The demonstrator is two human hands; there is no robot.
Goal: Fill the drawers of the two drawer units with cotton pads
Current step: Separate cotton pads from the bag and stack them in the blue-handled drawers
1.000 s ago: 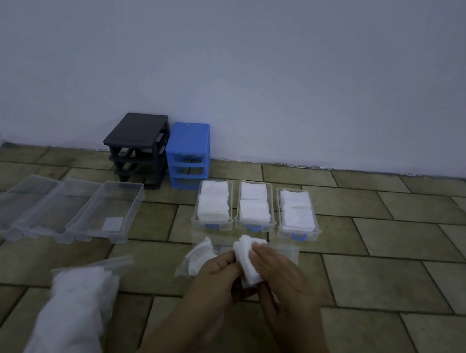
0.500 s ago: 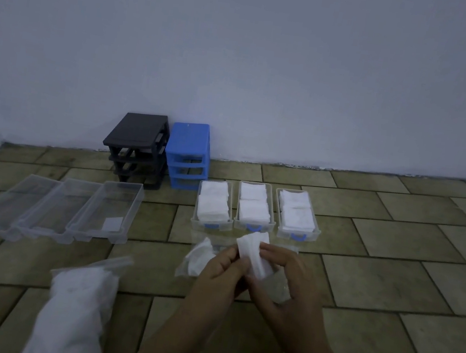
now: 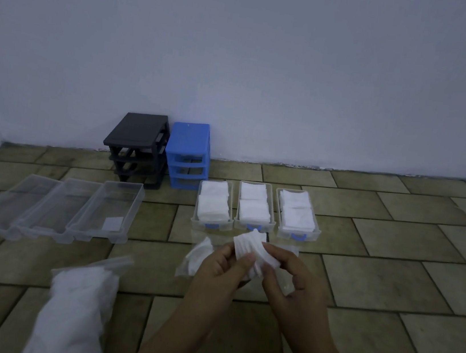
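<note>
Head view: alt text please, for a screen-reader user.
Both hands, left and right, hold a stack of cotton pads above a tiled floor. Behind lie three filled drawers, three unfilled drawers, and black and blue frames.

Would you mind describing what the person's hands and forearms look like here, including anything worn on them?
Both are bare: the left hand and right hand show no gloves, rings or watch, and no sleeves cover the forearms as far as the frame edge. The dim light hides finer detail.
</note>
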